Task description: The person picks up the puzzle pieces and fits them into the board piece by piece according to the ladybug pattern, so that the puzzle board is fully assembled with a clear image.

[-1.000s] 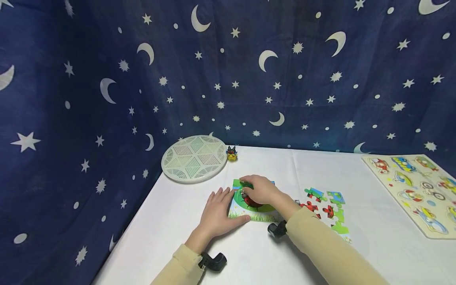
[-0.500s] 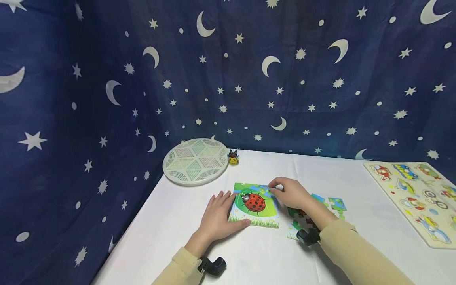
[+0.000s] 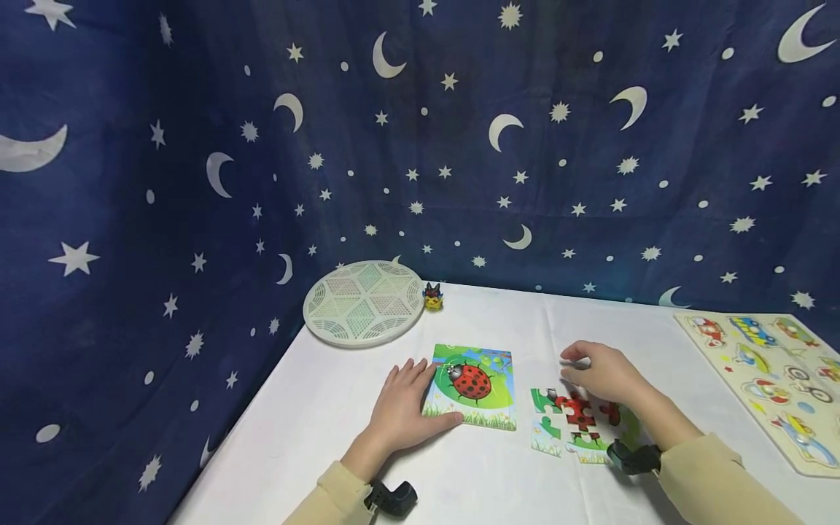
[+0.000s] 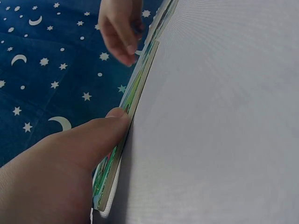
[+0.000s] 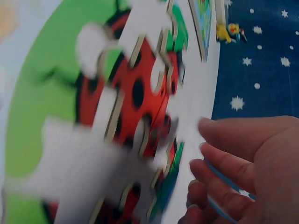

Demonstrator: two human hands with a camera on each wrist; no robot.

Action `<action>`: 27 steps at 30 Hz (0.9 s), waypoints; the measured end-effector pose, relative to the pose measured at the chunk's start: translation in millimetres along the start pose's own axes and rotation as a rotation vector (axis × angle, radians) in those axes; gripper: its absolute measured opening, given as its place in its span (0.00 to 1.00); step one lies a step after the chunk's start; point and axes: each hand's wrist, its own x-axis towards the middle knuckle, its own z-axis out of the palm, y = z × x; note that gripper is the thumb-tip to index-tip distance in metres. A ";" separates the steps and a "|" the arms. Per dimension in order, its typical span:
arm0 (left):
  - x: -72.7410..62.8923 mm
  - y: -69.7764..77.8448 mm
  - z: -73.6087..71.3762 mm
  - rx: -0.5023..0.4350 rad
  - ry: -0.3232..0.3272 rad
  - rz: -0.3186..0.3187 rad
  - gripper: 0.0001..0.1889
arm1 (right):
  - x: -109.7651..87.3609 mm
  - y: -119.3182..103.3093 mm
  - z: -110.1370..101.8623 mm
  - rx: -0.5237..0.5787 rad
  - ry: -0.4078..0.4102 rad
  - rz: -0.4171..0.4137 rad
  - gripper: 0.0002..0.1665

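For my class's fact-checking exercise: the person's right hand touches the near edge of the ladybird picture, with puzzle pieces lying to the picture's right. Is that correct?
Not quite: the head view shows the left hand touching the near edge of the ladybird picture; the right hand is apart from it. The puzzle pieces do lie to the picture's right.

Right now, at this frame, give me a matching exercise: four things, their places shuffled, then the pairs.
1. Square red-ladybug puzzle board
2. Small yellow-and-black figurine
3. Loose red-and-green jigsaw pieces
4. Beige board with vehicle pictures

A. Beside the pale round patterned disc
B. Far right in the head view
C. Touched by the left hand
D. Closest to the right hand

Pairs: 1-C; 2-A; 3-D; 4-B
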 end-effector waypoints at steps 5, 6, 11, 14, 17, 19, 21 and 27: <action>-0.3 0.6 0.7 -0.009 -0.010 -0.015 0.53 | -6.7 13.8 -6.7 -0.031 -0.036 0.036 0.30; -0.1 0.8 0.6 -0.011 -0.011 -0.016 0.53 | -8.2 15.8 -8.1 -0.034 -0.040 0.037 0.32; 0.4 1.0 0.4 -0.014 -0.009 -0.021 0.53 | -12.4 24.3 -15.6 -0.051 -0.066 0.059 0.31; 0.4 0.1 0.8 -0.014 -0.005 -0.021 0.53 | -12.2 27.6 -18.0 -0.049 -0.085 0.095 0.30; 0.3 -0.4 0.8 -0.017 -0.004 -0.019 0.53 | -11.7 29.3 -18.2 -0.043 -0.095 0.123 0.30; 0.2 -0.3 0.7 -0.020 -0.002 -0.018 0.53 | -11.3 30.0 -17.8 -0.037 -0.098 0.131 0.29; -0.1 -0.1 0.6 -0.023 -0.003 -0.018 0.53 | -11.0 30.7 -17.3 -0.031 -0.093 0.131 0.29; -0.9 1.4 -0.4 -0.022 -0.009 -0.025 0.53 | -10.2 30.8 -16.0 -0.002 -0.068 0.132 0.31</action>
